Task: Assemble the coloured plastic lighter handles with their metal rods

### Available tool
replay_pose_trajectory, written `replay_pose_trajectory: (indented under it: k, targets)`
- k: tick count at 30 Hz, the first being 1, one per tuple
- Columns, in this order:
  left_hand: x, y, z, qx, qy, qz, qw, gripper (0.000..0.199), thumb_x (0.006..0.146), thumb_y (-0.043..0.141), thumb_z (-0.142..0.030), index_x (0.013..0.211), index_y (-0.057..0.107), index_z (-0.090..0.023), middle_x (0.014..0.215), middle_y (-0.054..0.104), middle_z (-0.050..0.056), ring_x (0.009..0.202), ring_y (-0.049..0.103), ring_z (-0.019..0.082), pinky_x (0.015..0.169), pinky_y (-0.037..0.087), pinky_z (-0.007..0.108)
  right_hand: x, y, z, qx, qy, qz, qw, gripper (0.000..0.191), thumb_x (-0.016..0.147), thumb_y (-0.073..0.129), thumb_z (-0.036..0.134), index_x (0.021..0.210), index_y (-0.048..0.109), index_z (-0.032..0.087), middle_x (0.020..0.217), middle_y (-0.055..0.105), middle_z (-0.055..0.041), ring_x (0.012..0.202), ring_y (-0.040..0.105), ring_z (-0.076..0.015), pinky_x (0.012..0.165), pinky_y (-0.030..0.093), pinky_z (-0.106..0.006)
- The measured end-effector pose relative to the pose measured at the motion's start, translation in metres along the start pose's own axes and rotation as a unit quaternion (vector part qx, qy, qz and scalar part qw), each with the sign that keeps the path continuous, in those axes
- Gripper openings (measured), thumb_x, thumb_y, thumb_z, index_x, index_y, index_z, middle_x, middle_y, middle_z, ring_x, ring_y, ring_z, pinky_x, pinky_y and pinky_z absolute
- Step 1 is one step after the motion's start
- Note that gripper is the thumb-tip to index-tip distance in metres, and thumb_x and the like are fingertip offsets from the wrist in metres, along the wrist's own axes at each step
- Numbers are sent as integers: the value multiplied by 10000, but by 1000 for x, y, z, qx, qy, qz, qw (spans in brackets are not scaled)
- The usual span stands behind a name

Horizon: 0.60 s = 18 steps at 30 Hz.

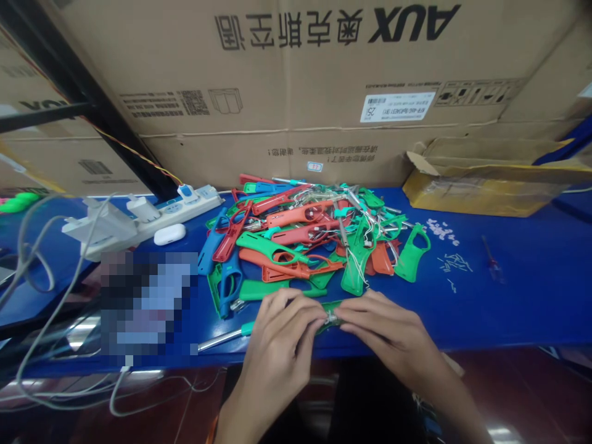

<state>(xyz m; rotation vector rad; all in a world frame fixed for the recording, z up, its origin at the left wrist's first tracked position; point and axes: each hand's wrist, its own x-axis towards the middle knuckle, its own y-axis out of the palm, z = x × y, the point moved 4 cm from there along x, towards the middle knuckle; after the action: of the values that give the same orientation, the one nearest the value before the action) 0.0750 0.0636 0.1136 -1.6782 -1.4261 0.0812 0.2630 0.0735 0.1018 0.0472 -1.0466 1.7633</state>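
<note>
At the counter [531,308], left hand [287,333] and right hand [388,324] pinch a clear part [331,317] at a green shell [330,306], fingers nearly closed, likely positioning it, the next move wanting steadiness.

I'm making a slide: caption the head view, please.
Left hand and right hand hold a green casing before piled plastic casings on a blue table.

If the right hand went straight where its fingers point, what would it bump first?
Probably the small shiny part at the green piece, which the right hand seems to be pinching; just past it is the left hand. Depth is hard to judge.
</note>
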Motion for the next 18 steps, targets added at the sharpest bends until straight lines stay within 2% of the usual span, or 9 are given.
replay_pose_trajectory:
  k: [5, 12, 18]
  targets:
    - [1, 1, 1, 28, -12, -11, 999, 161, 970, 606, -78, 995, 650, -231, 970, 728, -21, 978, 542, 197, 909, 379, 374, 1, 0, 0, 16, 13, 5, 1000, 347, 989, 633, 140, 1287, 660, 316, 1109, 723, 10, 999, 648, -146, 945, 499, -336]
    - [1, 0, 9, -16, -45, -5, 999, 88, 981, 642, -177, 1029, 657, -250, 1007, 729, -9, 1019, 561, 204, 909, 432, 362, 1, -5, 0, 18, 29, -40, 999, 327, 966, 664, 127, 1219, 670, 333, 1085, 721, 37, 981, 658, -120, 919, 512, -275]
    - [0, 0, 8, -27, -43, 15, 999, 100, 991, 626, -159, 1010, 653, -254, 991, 730, -28, 972, 583, 182, 889, 410, 362, 1, -2, 2, 9, 37, 5, 999, 301, 982, 654, 162, 1232, 663, 330, 1101, 734, 48, 998, 665, -122, 1005, 473, -305]
